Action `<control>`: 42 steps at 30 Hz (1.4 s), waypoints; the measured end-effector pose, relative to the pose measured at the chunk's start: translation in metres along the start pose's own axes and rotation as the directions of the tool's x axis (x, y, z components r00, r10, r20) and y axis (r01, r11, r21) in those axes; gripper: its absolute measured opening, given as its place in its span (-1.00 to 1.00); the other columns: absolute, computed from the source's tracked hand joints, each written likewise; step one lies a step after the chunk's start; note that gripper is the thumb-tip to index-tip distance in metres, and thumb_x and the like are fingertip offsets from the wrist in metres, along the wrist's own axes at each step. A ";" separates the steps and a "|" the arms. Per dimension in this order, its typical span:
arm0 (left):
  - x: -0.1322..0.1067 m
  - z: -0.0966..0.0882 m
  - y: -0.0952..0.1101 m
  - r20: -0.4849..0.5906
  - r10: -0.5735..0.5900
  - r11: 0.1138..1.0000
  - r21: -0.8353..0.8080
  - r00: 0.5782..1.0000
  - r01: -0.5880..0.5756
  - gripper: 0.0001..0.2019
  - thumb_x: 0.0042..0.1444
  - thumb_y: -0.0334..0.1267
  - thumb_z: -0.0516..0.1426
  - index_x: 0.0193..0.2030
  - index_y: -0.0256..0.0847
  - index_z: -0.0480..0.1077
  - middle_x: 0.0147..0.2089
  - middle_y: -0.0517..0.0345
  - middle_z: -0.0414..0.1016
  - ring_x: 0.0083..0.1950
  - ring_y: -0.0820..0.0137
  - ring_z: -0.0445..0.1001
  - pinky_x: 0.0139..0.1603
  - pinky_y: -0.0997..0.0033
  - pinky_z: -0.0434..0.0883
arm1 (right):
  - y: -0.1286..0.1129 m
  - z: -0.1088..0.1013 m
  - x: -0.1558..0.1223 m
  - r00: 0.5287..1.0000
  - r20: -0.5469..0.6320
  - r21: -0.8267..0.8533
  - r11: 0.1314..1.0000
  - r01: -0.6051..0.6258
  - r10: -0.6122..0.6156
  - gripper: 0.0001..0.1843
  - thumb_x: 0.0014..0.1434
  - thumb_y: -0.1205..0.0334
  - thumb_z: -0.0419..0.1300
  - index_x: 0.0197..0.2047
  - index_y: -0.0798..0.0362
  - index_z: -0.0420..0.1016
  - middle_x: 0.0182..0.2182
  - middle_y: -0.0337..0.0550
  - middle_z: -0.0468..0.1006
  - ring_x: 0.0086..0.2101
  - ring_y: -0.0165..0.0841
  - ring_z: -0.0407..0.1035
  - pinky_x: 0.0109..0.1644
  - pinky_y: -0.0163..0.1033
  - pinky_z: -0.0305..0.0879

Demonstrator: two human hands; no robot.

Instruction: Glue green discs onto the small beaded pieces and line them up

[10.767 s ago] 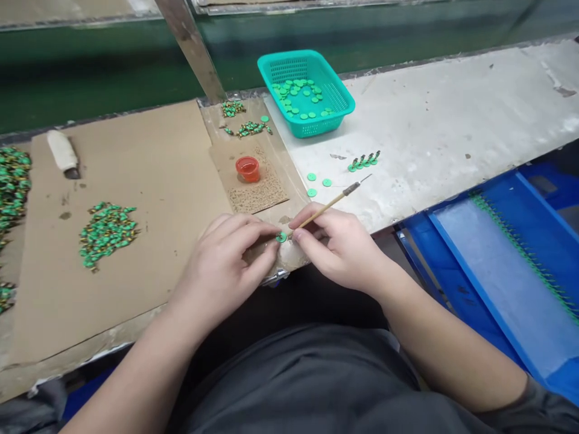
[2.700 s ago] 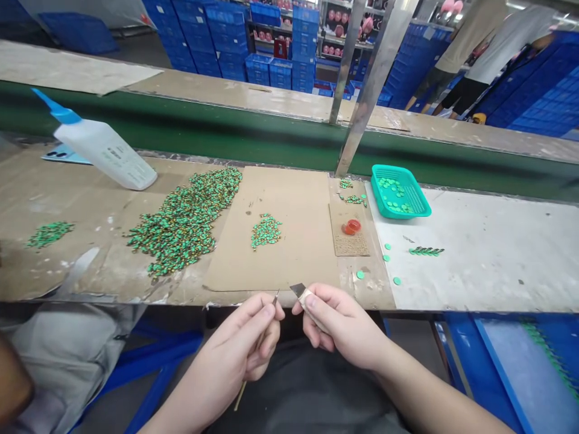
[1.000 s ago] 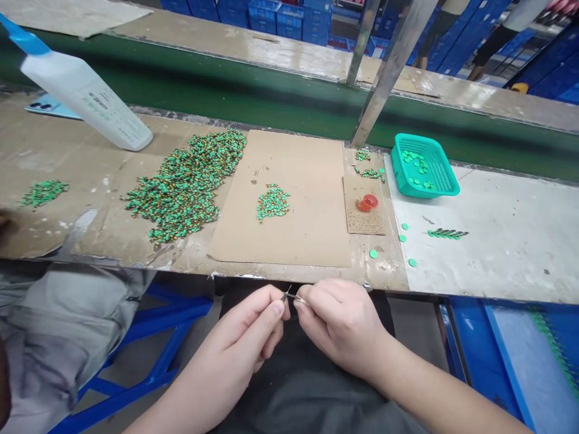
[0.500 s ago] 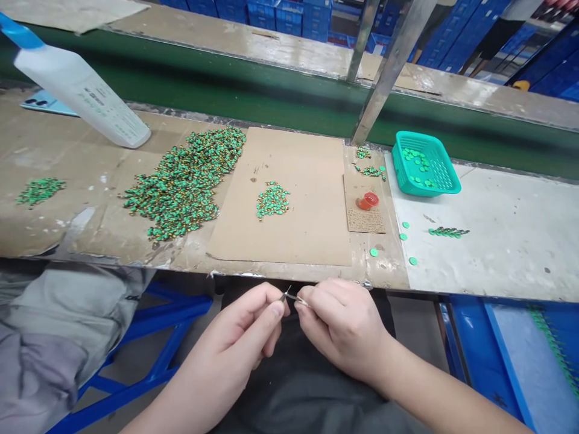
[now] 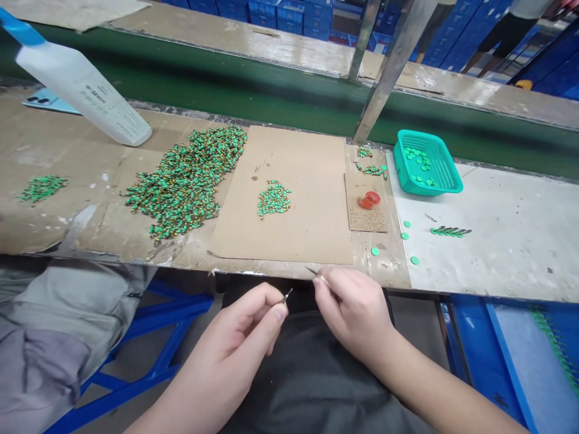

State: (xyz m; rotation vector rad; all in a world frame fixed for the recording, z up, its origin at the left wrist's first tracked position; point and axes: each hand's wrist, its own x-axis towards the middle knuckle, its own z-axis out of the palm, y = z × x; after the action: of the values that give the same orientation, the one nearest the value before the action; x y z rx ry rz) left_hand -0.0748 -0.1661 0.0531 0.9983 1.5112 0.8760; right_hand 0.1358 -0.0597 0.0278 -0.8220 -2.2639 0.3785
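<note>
My left hand (image 5: pixel 246 325) is closed in a pinch on a thin stick tool whose dark metal tip (image 5: pixel 286 295) pokes out past the fingers, held over my lap below the table edge. My right hand (image 5: pixel 350 304) is closed on a small blade (image 5: pixel 315 273) that juts out by the thumb, just under the table edge. The two hands are a little apart. A small heap of green parts (image 5: pixel 274 199) lies on a cardboard sheet (image 5: pixel 312 226) ahead of them.
A large pile of green parts (image 5: pixel 185 181) lies left, beside a white glue bottle (image 5: pixel 79 84). A red cup (image 5: pixel 370 199) sits on a small pad, a teal basket (image 5: pixel 427 164) of green discs behind it. Loose discs (image 5: pixel 374 251) and a row of parts (image 5: pixel 450 231) lie right. Blue bins (image 5: pixel 506 355) stand below.
My right hand has pulled away from the left, up and to the right toward the table edge; the blade no longer touches the tool tip. The left hand has stayed put.
</note>
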 end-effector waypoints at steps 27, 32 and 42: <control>0.004 0.009 -0.010 -0.015 0.017 0.999 0.050 1.000 -0.016 -0.45 0.54 0.36 0.18 -0.26 -0.05 0.43 -0.40 0.30 0.24 -0.38 0.39 0.25 -0.36 0.43 0.30 | -0.003 0.001 -0.009 0.999 0.040 0.006 1.000 0.007 -0.007 -0.61 0.70 0.33 0.13 -0.26 -0.06 0.46 -0.41 -0.23 0.67 -0.44 -0.35 0.49 -0.25 -0.17 0.34; 0.004 0.009 -0.010 0.007 0.014 0.997 0.072 1.000 -0.015 -0.40 0.59 0.39 0.10 -0.30 -0.05 0.37 -0.42 0.29 0.26 -0.42 0.40 0.24 -0.40 0.43 0.27 | -0.002 -0.001 -0.012 0.995 0.077 0.057 0.997 0.051 -0.056 -0.65 0.71 0.31 0.13 -0.21 -0.04 0.53 -0.42 -0.26 0.62 -0.44 -0.36 0.45 -0.27 -0.17 0.33; 0.005 0.010 -0.007 -0.017 0.025 0.994 0.104 1.000 -0.024 -0.37 0.61 0.39 0.09 -0.34 -0.05 0.34 -0.44 0.29 0.26 -0.44 0.41 0.25 -0.42 0.44 0.27 | 0.000 0.000 -0.014 0.998 0.061 0.033 0.999 0.004 -0.006 -0.62 0.72 0.31 0.13 -0.24 -0.04 0.51 -0.41 -0.24 0.65 -0.44 -0.36 0.46 -0.25 -0.16 0.35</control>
State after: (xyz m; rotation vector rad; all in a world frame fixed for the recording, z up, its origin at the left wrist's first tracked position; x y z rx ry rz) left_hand -0.0667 -0.1640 0.0435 1.0895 1.5759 0.8322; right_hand 0.1442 -0.0688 0.0203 -0.7978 -2.3098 0.4428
